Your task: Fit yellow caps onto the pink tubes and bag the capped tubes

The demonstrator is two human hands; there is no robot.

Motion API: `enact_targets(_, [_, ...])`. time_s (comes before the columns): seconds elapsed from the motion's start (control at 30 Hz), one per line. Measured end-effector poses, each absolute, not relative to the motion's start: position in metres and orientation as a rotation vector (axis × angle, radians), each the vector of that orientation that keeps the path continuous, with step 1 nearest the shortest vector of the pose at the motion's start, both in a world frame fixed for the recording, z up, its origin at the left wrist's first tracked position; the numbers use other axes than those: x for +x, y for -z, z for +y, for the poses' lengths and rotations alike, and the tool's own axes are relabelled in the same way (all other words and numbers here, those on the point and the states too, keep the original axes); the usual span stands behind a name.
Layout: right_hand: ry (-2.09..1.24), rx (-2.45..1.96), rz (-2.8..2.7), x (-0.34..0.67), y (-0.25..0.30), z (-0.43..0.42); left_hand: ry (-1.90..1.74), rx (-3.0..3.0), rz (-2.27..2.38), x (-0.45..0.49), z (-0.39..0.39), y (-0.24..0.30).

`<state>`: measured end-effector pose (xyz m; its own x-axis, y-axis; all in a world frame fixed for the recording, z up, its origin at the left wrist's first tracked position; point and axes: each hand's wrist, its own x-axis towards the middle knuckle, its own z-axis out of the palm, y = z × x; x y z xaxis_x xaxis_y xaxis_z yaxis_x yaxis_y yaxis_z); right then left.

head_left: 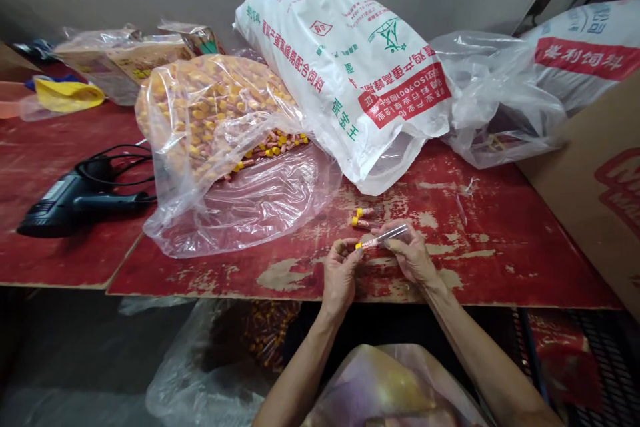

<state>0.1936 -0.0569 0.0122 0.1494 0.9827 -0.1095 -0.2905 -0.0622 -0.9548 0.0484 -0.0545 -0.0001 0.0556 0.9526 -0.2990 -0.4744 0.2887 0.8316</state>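
Lap cover (pixel 385 383), purple and yellow, below worktop (pixel 500 273) front edge; two hands on one tube

Lap cover is glossy, between the two forearms. Yellow-capped tube (pixel 383 237) is just above the worktop's front edge, right of its midpoint: pink near the cap, clear toward the other end, tilted with clear end up and right. Left hand (pixel 341 273): thumb and fingers pinching at the cap end. Right hand (pixel 411 257): fingers curled, gripping at the clear end. Two short yellow-capped sticks (pixel 364 213) lie just beyond, toward the back edge.

Worktop red, paint worn. Clear bag (pixel 173 140), left of the hands, runs from the back to near the front edge; lots of yellow-capped sticks inside, some showing at its mouth. White printed sack (pixel 320 47) leans beside it, low end toward the front edge. Dark heat-gun-like tool (pixel 70 203) with cable by the left part of the front edge. Crumpled clear plastic (pixel 510 100) near the back right corner, cardboard box (pixel 565 153) along the right edge. Below the front edge: another plastic bag (pixel 200 373), more yellow-capped pieces.
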Motion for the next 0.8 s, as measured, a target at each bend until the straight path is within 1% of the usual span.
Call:
enact_targets(0.23, [-1.326,-1.307,-1.072,0.188,-0.013,-0.069,-1.226,0.769,1.055,0.046,-0.062,-0.001])
enact_targets(0.3, [-1.293,-1.388,-1.209,0.186,-0.016,-0.069,-1.193,0.838,1.067,0.046,-0.066,0.001])
enact_targets(0.43, [-0.925,-1.548,-1.653,0.183,-0.018,-0.068,-1.117,0.866,1.088,0.047,-0.073,0.009])
enact_targets(0.5, [-0.813,-1.553,-1.774,0.183,-0.019,-0.067,-1.097,0.899,1.086,0.048,-0.073,0.011])
enact_targets(0.6, [-0.8,-1.567,-1.942,0.19,-0.021,-0.063,-1.017,1.128,1.066,0.045,-0.069,0.006])
enact_targets(0.63, [-0.751,-1.574,-2.031,0.193,-0.02,-0.062,-0.989,1.247,1.084,0.044,-0.067,0.003])
enact_targets(0.73, [-0.461,-1.551,-2.247,0.199,-0.01,-0.059,-0.969,1.52,1.255,0.037,-0.06,-0.001])
enact_targets(0.8, [-0.343,-1.5,-2.297,0.198,0.002,-0.06,-0.993,1.552,1.352,0.031,-0.056,0.0])
